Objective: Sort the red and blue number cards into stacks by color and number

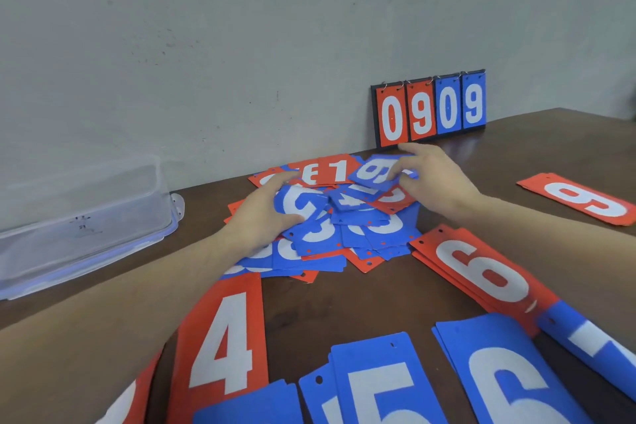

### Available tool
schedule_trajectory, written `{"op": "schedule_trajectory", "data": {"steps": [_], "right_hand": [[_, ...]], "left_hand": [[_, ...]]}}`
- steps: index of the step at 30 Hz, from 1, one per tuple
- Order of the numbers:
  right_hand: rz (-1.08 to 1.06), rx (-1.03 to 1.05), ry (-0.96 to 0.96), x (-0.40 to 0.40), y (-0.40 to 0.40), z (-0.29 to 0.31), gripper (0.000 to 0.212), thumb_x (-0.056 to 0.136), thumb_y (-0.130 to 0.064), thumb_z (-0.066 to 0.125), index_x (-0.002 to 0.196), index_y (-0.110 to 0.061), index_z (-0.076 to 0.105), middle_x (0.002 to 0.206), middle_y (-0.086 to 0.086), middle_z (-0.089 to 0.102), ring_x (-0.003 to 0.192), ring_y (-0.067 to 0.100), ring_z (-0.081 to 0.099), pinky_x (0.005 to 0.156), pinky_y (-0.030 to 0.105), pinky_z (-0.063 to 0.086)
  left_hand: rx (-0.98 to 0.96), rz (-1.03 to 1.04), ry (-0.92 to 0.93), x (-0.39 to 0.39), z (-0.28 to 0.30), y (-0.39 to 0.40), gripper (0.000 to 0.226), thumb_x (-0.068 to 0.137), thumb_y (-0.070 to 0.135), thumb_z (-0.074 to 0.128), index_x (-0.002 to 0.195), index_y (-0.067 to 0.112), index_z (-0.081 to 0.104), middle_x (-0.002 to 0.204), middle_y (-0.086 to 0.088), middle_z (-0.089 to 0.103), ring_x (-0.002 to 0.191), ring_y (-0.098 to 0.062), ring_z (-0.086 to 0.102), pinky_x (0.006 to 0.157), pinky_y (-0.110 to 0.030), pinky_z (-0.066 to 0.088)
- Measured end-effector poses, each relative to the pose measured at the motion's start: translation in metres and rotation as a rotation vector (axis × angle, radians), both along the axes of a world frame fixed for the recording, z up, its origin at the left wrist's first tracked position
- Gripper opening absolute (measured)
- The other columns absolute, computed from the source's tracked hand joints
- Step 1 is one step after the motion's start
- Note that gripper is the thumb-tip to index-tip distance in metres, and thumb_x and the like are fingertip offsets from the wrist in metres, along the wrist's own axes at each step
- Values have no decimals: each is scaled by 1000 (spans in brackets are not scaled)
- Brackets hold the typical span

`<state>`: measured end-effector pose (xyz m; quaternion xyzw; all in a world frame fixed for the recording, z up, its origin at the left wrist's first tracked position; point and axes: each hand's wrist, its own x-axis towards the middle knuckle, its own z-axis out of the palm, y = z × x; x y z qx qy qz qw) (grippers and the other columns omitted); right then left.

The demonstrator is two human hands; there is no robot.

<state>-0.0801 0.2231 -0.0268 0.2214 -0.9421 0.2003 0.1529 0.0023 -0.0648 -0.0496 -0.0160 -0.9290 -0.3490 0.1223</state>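
A jumbled pile of red and blue number cards [358, 234] lies mid-table. My left hand [265, 213] grips a bent blue card [303, 203] at the pile's left side. My right hand [433, 175] pinches a blue card [373, 174] lifted above the pile's far side. Sorted stacks lie nearer me: red 4 [223, 337], blue 5 [375, 385], blue 6 [499, 372], red 6 [481, 272]. A red 9 stack [581, 200] lies at the far right. A blue card [592, 344] sits at the right edge.
A flip scoreboard [430, 108] reading 0 9 0 9 leans on the wall behind the pile. A clear plastic box [79, 217] stands on the left of the brown table [344, 303]. More cards poke in at the bottom left corner.
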Motion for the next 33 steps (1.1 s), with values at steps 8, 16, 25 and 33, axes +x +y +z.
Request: {"op": "schedule_trajectory", "data": {"steps": [8,16,25,33], "right_hand": [[10,-314,-113,55,5,16,29,102,-16,45,93,-35,65,84,-7,70,51,10,56,48,25,49],[100,-527,-300,122,1,31,19,95,-25,49,97,-32,66,99,-3,72,84,24,72,83,47,60],[137,-793,-418,155,-10,38,15,98,-6,58,108,-16,62,118,5,63,80,24,76,61,19,57],[177,-720,-473,171,-33,45,28,96,-5,59,120,-20,54,105,3,75,75,24,75,63,27,58]], "left_hand": [[222,48,10,41,21,-11,94,77,10,83,149,42,31,139,2,48,113,-12,61,70,-12,50],[460,95,3,98,36,-20,61,79,12,84,124,28,48,116,6,66,86,-8,73,76,-35,61],[579,39,-130,147,41,-43,41,100,11,57,136,26,46,124,1,68,96,-21,74,59,-33,61],[546,113,-46,184,44,-70,29,88,3,72,105,14,52,102,-8,73,64,-15,68,54,-26,55]]}}
